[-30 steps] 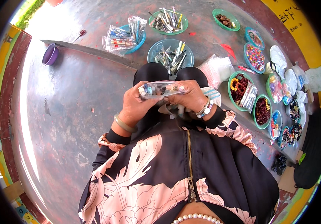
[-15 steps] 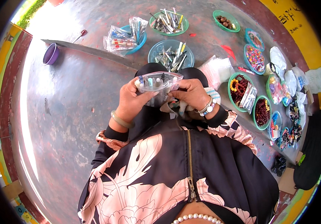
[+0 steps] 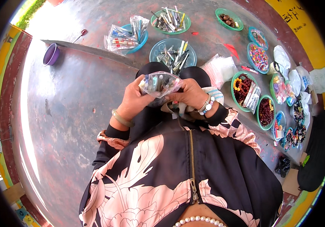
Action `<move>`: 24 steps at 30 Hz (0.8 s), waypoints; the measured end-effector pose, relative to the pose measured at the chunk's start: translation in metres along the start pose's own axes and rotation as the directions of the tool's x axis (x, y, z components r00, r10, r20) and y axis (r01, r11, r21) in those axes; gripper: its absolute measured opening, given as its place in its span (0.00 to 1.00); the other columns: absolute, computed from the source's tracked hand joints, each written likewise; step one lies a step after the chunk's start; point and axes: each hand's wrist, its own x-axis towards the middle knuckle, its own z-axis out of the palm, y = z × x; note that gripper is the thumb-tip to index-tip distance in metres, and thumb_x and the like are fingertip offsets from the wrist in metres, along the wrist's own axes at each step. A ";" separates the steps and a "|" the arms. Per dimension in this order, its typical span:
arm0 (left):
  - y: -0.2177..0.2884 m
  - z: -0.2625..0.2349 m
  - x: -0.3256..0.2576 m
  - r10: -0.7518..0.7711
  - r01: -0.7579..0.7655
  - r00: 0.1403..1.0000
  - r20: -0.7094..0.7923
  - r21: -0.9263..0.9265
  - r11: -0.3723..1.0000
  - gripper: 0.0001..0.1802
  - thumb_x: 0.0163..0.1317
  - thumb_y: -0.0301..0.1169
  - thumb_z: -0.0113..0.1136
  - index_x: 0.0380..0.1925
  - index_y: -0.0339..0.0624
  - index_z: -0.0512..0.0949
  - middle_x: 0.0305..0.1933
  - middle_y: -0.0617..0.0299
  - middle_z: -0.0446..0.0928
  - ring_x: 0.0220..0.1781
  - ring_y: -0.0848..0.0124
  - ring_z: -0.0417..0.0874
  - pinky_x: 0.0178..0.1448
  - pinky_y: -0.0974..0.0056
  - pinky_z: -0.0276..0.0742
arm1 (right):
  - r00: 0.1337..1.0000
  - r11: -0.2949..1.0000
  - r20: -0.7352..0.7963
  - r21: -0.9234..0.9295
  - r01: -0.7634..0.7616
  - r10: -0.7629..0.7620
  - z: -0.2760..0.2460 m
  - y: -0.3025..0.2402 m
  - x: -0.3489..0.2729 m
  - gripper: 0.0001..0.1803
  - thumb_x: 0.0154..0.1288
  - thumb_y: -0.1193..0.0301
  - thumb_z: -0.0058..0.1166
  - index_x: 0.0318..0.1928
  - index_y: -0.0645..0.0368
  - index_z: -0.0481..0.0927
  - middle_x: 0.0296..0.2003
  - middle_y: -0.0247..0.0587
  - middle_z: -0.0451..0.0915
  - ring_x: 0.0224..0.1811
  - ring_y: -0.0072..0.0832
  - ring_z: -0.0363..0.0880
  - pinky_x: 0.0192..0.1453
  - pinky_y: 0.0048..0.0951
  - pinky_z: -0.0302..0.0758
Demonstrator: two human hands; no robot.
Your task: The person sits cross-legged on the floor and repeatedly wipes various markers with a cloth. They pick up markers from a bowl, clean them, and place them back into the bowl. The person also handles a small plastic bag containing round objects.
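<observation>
Between my hands, above my lap, is a clear plastic bag (image 3: 159,84) with several pens upright inside, their ends showing at its top. My left hand (image 3: 133,97) grips the bag's left side, thumb across its front. On the opposite side my right hand (image 3: 193,94) pinches the bag's edge between thumb and fingers. The bag's lower part is hidden behind my hands. Just beyond my knees stands a blue basin (image 3: 155,49) of loose pens and markers. A striped cloth (image 3: 216,94) lies by my right wrist.
Farther off are a green basin (image 3: 187,27) of pens and a blue basin (image 3: 144,39) of bagged pens. Empty plastic bags (image 3: 223,68) lie right of my knees. Green baskets of beads (image 3: 242,92) (image 3: 265,113) line the right. A purple bucket (image 3: 51,55) and scissors (image 3: 80,34) are left.
The bag's mouth has tipped toward me and its top edge has bunched up. My hands have drawn slightly closer round it, both still holding on.
</observation>
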 end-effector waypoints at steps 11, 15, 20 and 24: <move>0.008 -0.006 0.000 -0.072 0.085 0.996 0.051 -0.307 0.948 0.19 0.55 0.20 0.62 0.48 0.34 0.73 0.44 0.64 0.79 0.44 0.78 0.77 0.51 0.70 0.73 | 0.993 0.993 -0.117 0.116 0.008 0.006 0.006 -0.008 -0.003 0.11 0.56 0.78 0.59 0.42 0.65 0.81 0.33 0.34 0.82 0.34 0.16 0.77 0.38 0.21 0.75; 0.011 -0.013 -0.002 -0.118 0.165 0.985 0.126 -0.485 0.859 0.18 0.59 0.23 0.59 0.50 0.35 0.72 0.45 0.64 0.78 0.45 0.79 0.75 0.51 0.70 0.72 | 0.996 0.983 -0.063 0.179 -0.050 0.062 0.009 -0.015 -0.007 0.11 0.56 0.78 0.60 0.41 0.64 0.81 0.34 0.33 0.82 0.35 0.15 0.76 0.39 0.21 0.75; 0.021 -0.009 -0.001 -0.018 0.050 0.996 0.092 -0.356 0.933 0.16 0.61 0.23 0.57 0.50 0.35 0.72 0.45 0.65 0.77 0.45 0.80 0.74 0.51 0.70 0.71 | 0.999 0.994 -0.016 0.099 -0.050 0.051 0.001 -0.023 -0.010 0.11 0.57 0.76 0.60 0.42 0.62 0.81 0.34 0.30 0.81 0.35 0.14 0.75 0.40 0.20 0.74; 0.027 0.008 0.005 0.073 -0.062 0.997 0.034 -0.244 0.968 0.14 0.61 0.23 0.57 0.47 0.36 0.71 0.42 0.68 0.76 0.42 0.82 0.73 0.48 0.73 0.71 | 0.998 0.997 -0.041 0.055 -0.048 0.050 -0.014 -0.047 -0.019 0.13 0.58 0.75 0.59 0.45 0.62 0.80 0.33 0.26 0.79 0.33 0.12 0.73 0.37 0.17 0.71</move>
